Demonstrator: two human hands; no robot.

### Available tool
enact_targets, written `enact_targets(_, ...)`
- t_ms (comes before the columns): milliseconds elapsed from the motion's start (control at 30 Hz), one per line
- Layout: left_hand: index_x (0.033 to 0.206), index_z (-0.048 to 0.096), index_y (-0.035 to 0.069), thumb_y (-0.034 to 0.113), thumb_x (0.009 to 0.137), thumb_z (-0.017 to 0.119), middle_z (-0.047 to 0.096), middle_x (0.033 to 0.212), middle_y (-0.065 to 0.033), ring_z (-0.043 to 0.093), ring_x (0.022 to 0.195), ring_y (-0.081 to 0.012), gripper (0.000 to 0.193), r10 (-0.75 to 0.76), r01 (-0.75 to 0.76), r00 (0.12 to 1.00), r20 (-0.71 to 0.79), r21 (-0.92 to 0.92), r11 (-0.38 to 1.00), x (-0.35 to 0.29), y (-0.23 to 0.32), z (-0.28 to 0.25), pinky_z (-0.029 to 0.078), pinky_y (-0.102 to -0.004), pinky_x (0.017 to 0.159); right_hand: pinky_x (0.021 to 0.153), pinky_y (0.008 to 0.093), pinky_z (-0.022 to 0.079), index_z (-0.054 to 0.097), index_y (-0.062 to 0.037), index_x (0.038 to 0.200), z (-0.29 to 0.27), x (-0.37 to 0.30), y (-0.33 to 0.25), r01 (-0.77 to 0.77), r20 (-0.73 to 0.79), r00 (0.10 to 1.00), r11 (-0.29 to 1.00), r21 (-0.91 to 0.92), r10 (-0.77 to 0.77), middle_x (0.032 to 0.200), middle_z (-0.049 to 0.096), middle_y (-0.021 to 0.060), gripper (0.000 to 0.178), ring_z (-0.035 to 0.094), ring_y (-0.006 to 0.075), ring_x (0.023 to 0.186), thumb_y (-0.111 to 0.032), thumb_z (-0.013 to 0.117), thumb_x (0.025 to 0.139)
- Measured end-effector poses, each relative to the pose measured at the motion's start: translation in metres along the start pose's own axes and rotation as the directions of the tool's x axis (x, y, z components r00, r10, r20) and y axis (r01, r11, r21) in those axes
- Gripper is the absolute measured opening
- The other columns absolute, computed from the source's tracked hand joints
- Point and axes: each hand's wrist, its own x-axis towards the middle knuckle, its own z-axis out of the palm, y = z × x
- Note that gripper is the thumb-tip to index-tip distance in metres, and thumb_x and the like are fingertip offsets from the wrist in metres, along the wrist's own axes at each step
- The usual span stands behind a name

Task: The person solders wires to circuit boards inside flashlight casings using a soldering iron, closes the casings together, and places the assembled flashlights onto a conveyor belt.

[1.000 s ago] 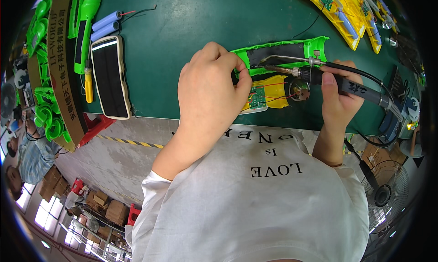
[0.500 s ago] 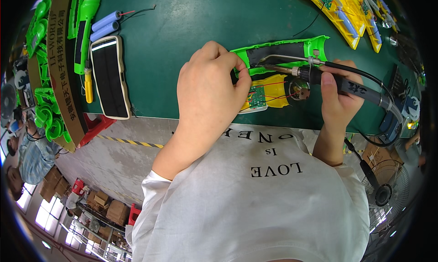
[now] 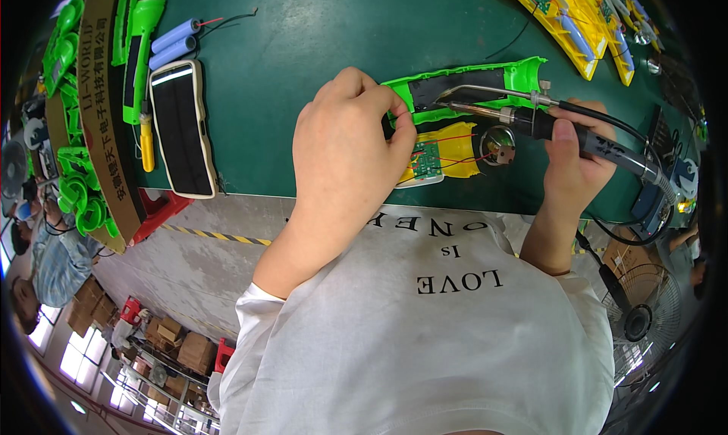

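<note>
our right hand [image 3: 576, 158] grips the black soldering iron [image 3: 531, 120]; our left hand [image 3: 349, 147] pinches thin red wires [image 3: 444, 141] above the small green circuit board [image 3: 426, 162].

Circuit board [image 3: 427, 161] right of left hand [image 3: 345, 151] — soldering iron [image 3: 531, 120] behind it.

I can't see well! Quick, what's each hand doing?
Left hand: closed, fingertips pinching at the wires by the green shell.
Right hand: closed, holding the soldering iron.
</note>
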Motion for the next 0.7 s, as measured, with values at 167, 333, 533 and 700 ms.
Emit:
enact_targets(167, 0.061, 0.056, 0.003, 0.004, 0.061, 0.061, 0.048, 0.065, -0.0067, 0.050, 0.063, -0.0226, 0.006, 0.001, -0.001, 1.000, -0.004, 0.004, 1.000, 0.000, 0.001, 0.000, 0.040, -0.0335, 0.055, 0.061, 0.0189, 0.038, 0.057, 0.0030, 0.077, -0.008, 0.001, 0.004, 0.002, -0.054, 0.999, 1.000, -0.019, -0.003, 0.081, 0.051, 0.0078, 0.007, 0.048, 0.0097, 0.070, 0.002, 0.058, 0.071)
enact_targets(333, 0.061, 0.055, 0.003, 0.004, 0.062, 0.061, 0.048, 0.066, -0.0064, 0.050, 0.063, -0.0226, 0.006, -0.007, 0.007, 1.000, 0.015, 0.003, 1.000, 0.000, 0.000, 0.000, 0.040, -0.0337, 0.056, 0.059, 0.0189, 0.038, 0.056, 0.0032, 0.077, -0.013, 0.001, 0.005, -0.045, -0.091, 0.995, 0.999, 0.030, 0.047, 0.081, 0.051, 0.0076, 0.006, 0.047, 0.0091, 0.068, 0.002, 0.057, 0.072)
enact_targets(533, 0.062, 0.056, 0.004, 0.005, 0.063, 0.061, 0.048, 0.068, -0.0059, 0.050, 0.063, -0.0223, 0.005, -0.008, 0.008, 1.000, 0.016, 0.023, 1.000, -0.001, 0.001, -0.002, 0.041, -0.0332, 0.057, 0.057, 0.0182, 0.037, 0.056, 0.0032, 0.077, -0.014, 0.001, 0.004, -0.056, -0.100, 0.993, 0.997, 0.062, 0.062, 0.081, 0.051, 0.0070, 0.006, 0.047, 0.0085, 0.067, 0.003, 0.057, 0.071)
enact_targets(700, 0.063, 0.057, 0.004, 0.006, 0.063, 0.061, 0.049, 0.069, -0.0061, 0.050, 0.063, -0.0225, 0.005, -0.030, 0.029, 0.999, 0.041, 0.015, 0.999, 0.000, 0.002, -0.002, 0.041, -0.0333, 0.056, 0.057, 0.0179, 0.035, 0.058, 0.0026, 0.078, -0.005, -0.002, 0.003, -0.075, 0.034, 0.997, 0.993, 0.091, 0.073, 0.079, 0.052, 0.0060, 0.010, 0.046, 0.0074, 0.065, 0.004, 0.061, 0.069)
